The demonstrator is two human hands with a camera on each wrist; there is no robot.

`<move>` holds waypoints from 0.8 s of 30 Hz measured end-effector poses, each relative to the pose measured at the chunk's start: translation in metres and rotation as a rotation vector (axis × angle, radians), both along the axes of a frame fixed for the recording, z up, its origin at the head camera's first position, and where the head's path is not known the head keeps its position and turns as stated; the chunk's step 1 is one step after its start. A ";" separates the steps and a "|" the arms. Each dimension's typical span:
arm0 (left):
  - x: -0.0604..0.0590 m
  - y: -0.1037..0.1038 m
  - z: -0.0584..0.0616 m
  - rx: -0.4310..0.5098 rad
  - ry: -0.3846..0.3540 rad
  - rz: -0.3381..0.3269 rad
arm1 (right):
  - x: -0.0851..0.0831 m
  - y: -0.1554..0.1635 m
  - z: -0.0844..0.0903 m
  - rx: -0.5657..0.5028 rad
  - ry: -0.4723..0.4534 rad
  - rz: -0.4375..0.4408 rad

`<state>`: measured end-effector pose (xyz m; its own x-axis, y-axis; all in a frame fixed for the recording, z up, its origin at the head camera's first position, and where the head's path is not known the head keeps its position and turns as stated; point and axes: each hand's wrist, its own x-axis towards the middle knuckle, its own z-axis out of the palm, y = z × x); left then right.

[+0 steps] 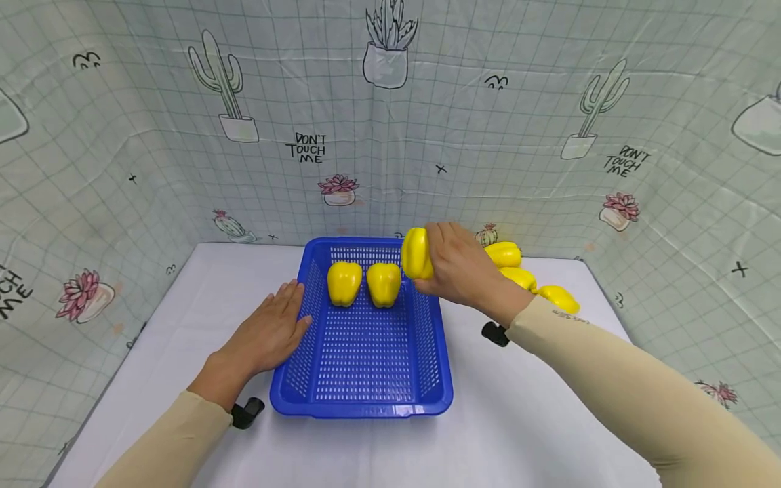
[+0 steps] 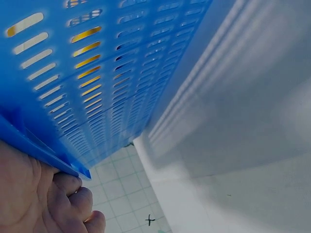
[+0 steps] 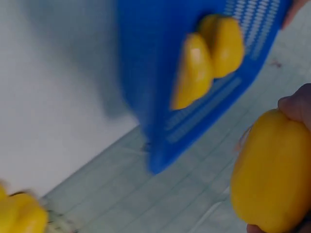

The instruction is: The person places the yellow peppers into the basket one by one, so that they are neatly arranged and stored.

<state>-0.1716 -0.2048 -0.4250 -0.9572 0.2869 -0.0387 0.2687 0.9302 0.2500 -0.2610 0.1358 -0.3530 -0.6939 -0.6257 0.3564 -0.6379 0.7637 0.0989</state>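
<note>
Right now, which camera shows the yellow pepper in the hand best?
The right wrist view: the held pepper fills the frame's corner, close and sharp, with the right hand gripping it. The head view shows it smaller above the blue basket, half hidden by fingers. The left wrist view shows only the basket wall, not this pepper.

you've got a glossy yellow pepper up at frame centre, above the far right rim of the blue slotted basket mid-frame.
</note>
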 end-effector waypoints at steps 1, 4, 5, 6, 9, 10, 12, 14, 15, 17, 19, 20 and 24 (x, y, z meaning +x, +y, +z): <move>0.000 0.000 0.000 0.000 -0.001 0.000 | -0.001 -0.011 0.004 -0.003 0.002 0.008; 0.000 0.000 0.000 0.002 -0.003 -0.001 | -0.002 -0.045 0.013 -0.023 0.013 0.036; 0.000 -0.001 -0.001 0.005 -0.005 -0.003 | -0.002 -0.056 0.014 -0.027 0.022 0.042; 0.000 -0.001 -0.001 0.007 -0.007 -0.002 | -0.002 -0.066 0.014 -0.026 0.031 0.048; -0.001 -0.002 -0.002 0.013 -0.005 -0.008 | 0.001 -0.094 0.007 -0.014 0.049 0.069; -0.001 -0.002 -0.002 0.015 -0.002 -0.012 | 0.002 -0.101 0.003 -0.011 0.052 0.077; -0.001 -0.003 -0.003 0.019 0.004 -0.017 | 0.006 -0.113 -0.006 0.016 0.042 0.080; -0.001 -0.003 -0.003 0.020 0.010 -0.020 | 0.009 -0.121 -0.016 0.037 0.019 0.083; -0.001 -0.003 -0.003 0.021 0.012 -0.020 | 0.011 -0.125 -0.020 0.057 0.004 0.079; -0.001 -0.003 -0.003 0.023 0.011 -0.017 | 0.015 -0.130 -0.029 0.104 -0.041 0.058; -0.001 -0.004 -0.003 0.023 0.008 -0.014 | 0.018 -0.134 -0.038 0.139 -0.095 0.043; -0.001 -0.004 -0.003 0.025 0.005 -0.012 | 0.019 -0.135 -0.041 0.159 -0.119 0.035; -0.001 -0.004 -0.004 0.027 -0.006 -0.010 | 0.025 -0.138 -0.055 0.200 -0.207 0.018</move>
